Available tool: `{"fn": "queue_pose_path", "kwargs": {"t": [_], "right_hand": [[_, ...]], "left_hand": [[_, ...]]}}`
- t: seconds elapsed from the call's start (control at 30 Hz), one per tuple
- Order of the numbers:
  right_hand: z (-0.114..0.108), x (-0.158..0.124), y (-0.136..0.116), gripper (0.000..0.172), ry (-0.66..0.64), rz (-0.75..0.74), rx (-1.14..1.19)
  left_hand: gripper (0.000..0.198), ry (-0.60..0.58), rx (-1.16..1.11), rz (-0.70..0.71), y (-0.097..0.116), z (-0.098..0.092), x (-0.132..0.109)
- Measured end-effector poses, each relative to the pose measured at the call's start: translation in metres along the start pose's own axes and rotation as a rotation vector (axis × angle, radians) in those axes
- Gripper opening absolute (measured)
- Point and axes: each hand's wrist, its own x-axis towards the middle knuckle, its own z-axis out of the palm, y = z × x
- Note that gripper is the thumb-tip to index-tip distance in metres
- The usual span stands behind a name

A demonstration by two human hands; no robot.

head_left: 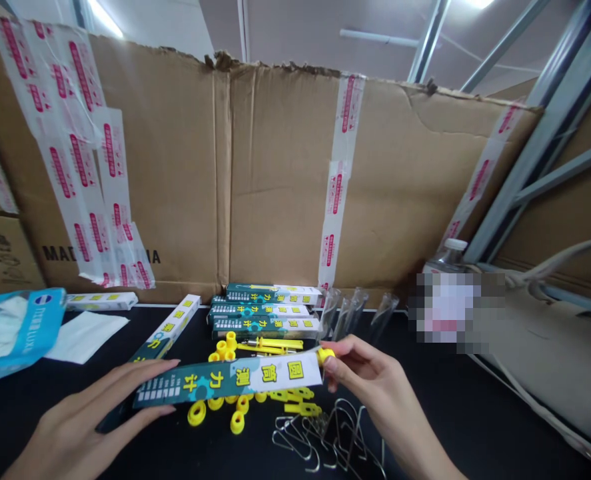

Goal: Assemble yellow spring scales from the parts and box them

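Note:
My left hand grips the left end of a long, narrow green-and-white spring scale box, fingers above and thumb below. At the box's right end, my right hand pinches a yellow cap between thumb and fingers. Whatever is attached to the cap inside the box is hidden. Behind and below the box lie several loose yellow ring caps and flat yellow pieces. A tangle of bent metal wire hooks lies near my right wrist. Yellow rods rest behind the box.
Several similar boxes are stacked at the back, with clear tubes beside them. Another box lies slanted at left, near a white sheet and a blue packet. A cardboard wall closes the back; a bottle stands right.

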Motion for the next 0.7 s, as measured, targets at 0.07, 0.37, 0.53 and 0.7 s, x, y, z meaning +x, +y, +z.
{"fn": "queue_pose_path", "kwargs": {"t": [0.07,0.37,0.53,0.7], "right_hand": [[0.0,0.0,0.003,0.025,-0.004,0.0,0.002],[0.0,-0.001,0.0,0.031,-0.023,0.067,-0.009],[-0.001,-0.001,0.0,0.043,-0.047,0.188,0.005],[0.003,-0.005,-0.005,0.054,0.0,0.29,0.104]], "left_hand": [[0.04,-0.007,0.054,0.071,-0.004,0.001,-0.003],[0.043,-0.07,0.106,-0.016,-0.007,0.006,-0.013],[0.05,-0.059,0.124,-0.057,-0.009,0.007,-0.012],[0.041,-0.042,0.061,-0.04,-0.002,0.007,-0.009]]}}
